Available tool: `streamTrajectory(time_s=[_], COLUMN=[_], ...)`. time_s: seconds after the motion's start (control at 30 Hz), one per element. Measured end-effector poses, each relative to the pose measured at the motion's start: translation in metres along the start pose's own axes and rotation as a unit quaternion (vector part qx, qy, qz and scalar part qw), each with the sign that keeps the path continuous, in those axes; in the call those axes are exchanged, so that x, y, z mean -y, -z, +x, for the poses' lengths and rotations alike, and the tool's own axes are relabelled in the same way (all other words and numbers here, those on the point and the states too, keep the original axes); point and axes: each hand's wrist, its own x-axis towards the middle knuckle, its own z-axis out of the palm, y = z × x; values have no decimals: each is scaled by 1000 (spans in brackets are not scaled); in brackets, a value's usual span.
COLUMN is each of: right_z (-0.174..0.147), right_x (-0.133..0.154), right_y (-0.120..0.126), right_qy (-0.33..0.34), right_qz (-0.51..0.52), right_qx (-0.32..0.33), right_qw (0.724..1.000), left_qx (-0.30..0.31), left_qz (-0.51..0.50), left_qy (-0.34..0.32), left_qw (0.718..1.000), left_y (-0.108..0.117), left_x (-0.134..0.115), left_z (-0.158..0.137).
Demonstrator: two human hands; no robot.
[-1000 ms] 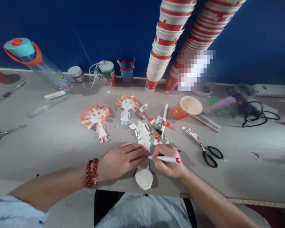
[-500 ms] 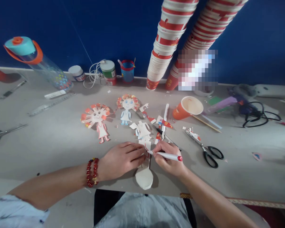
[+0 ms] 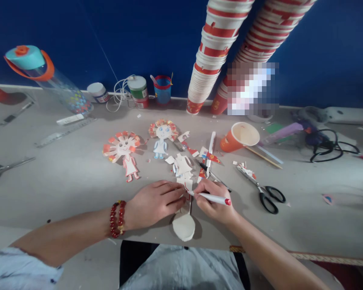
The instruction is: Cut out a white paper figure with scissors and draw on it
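Note:
A white marker (image 3: 213, 197) with a red end is pinched in my right hand (image 3: 215, 203), its tip on a white paper cutout (image 3: 184, 226) with red lines. The cutout's round end points toward me. My left hand (image 3: 157, 203) lies flat with fingers stretched out, its fingertips over the paper's left edge and hiding part of it. Just beyond lie white paper scraps (image 3: 182, 165) with blue lines. Two finished-looking paper dolls, one outlined in red (image 3: 129, 167) and one in blue (image 3: 160, 148), lie farther off to the left.
Black-handled scissors (image 3: 268, 197) lie right of my right hand. An orange paper cup (image 3: 238, 137) stands beyond them, near a wooden stick (image 3: 264, 158). Tall stacks of paper cups (image 3: 204, 72) rise at the back. A clear bottle (image 3: 60, 88) stands back left.
The marker's rear end has shifted very slightly to the left. My left hand has stayed in place on the paper.

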Motion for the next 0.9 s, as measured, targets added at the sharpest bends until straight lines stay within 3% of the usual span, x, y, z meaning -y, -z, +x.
streamTrajectory(time_s=[0.9], right_z=[-2], right_x=[-1], right_y=[2], right_qy=[16], right_qz=[4], right_qx=[24], right_qw=[1000], left_qx=[2], left_qz=[-12], left_qy=[-4], left_qw=[1000], left_y=[3], left_x=[0], left_z=[1])
